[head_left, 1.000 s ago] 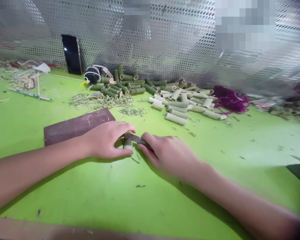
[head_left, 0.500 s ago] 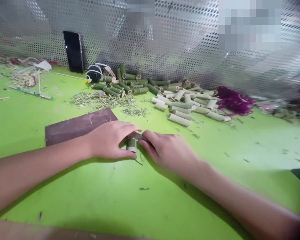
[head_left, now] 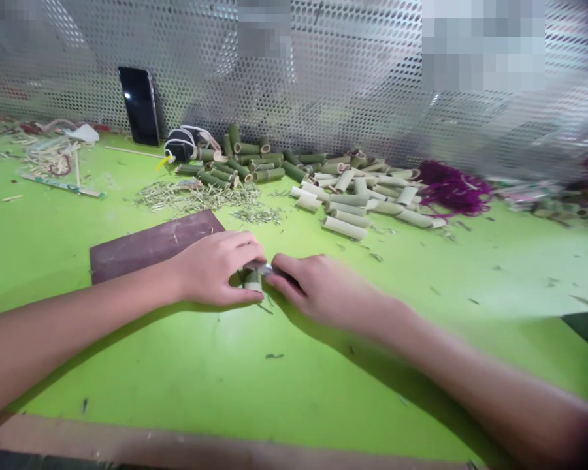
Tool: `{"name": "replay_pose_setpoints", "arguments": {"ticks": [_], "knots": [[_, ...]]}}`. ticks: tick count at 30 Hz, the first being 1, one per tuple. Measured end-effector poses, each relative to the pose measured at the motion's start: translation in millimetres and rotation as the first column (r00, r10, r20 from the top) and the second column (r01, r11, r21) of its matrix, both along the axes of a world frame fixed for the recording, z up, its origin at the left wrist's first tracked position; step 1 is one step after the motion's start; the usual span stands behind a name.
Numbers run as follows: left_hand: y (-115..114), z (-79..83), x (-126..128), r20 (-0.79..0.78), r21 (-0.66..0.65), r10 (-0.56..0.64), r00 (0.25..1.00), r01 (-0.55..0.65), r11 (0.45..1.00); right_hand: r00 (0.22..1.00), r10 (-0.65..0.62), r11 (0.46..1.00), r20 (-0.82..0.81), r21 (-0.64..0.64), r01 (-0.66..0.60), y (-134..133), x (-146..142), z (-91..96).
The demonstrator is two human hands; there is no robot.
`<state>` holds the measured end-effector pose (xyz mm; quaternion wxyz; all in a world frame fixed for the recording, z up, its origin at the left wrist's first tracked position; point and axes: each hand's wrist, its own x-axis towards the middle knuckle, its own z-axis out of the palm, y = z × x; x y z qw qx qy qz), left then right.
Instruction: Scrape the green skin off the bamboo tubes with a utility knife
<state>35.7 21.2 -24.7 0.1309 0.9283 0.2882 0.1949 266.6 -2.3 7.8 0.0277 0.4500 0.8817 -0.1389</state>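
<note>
My left hand point(head_left: 214, 269) is shut around a short green bamboo tube point(head_left: 252, 281), which stands nearly upright on the green table point(head_left: 294, 365). My right hand point(head_left: 318, 287) grips a small knife, whose metal blade point(head_left: 267, 269) shows between my hands and presses against the top of the tube. The knife's handle is hidden inside my right fingers. The two hands nearly touch. Behind my left wrist lies a dark brown board point(head_left: 157, 247), its edge under my forearm.
Beyond my hands are a heap of green bamboo tubes point(head_left: 240, 166), a heap of paler scraped tubes point(head_left: 357, 202) and loose shavings point(head_left: 196, 197). A phone point(head_left: 138, 106) leans on a perforated metal screen point(head_left: 298, 85). Purple fibres point(head_left: 451, 189) lie to the right.
My right hand has moved in towards the tube, and less of the blade shows now. The tube stays in my left hand, and the view has shifted slightly.
</note>
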Motion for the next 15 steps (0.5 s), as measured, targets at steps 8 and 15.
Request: {"name": "replay_pose_setpoints", "arguments": {"ticks": [8,15], "knots": [[-0.2,-2.0,-1.6,0.062,-0.055,0.006,0.998,-0.003,0.998,1.000,0.009,1.000,-0.015,-0.026,-0.009,-10.5,7.2,-1.1],[0.1,-2.7,-6.4,0.197,-0.081,-0.015,0.980,0.032,0.996,0.999,0.034,0.999,-0.016,-0.025,-0.034,-7.9,6.4,-2.2]]}}
